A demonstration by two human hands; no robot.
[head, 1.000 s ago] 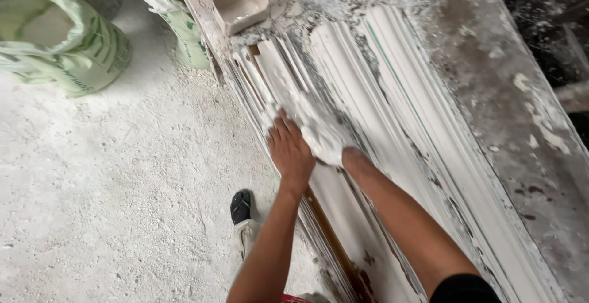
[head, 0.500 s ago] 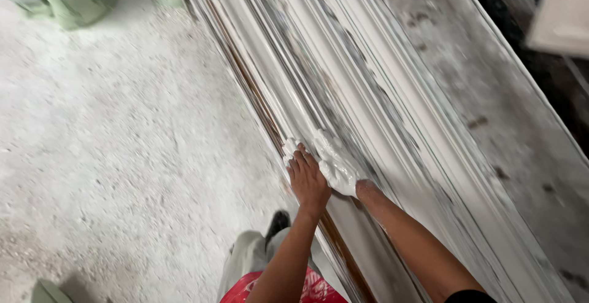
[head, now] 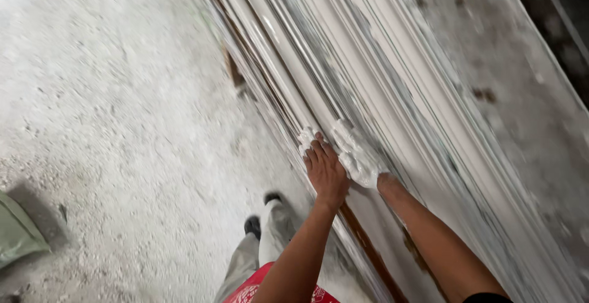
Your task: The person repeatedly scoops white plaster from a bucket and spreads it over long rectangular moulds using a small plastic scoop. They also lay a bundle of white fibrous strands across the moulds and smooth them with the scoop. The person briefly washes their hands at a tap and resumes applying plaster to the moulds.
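Observation:
A long white ribbed moulding (head: 343, 63), wet with plaster, lies along a bench and runs from the top of the view to the bottom right. My left hand (head: 325, 169) lies flat on its near edge, fingers together and smeared white at the tips. Just to its right my right hand (head: 359, 157) is coated in white plaster and presses on the moulding's ridges. Both hands touch the wet surface side by side. Neither hand holds a tool that I can see.
The grey plaster-crusted bench top (head: 509, 106) stretches to the right of the moulding. A dusty white floor (head: 110, 125) fills the left side. My legs and shoes (head: 264, 223) stand by the bench. A green sack corner (head: 18, 232) sits at the lower left.
Both hands have slid along the moulding as I walked; the green sacks and the tub at the far end have left the view.

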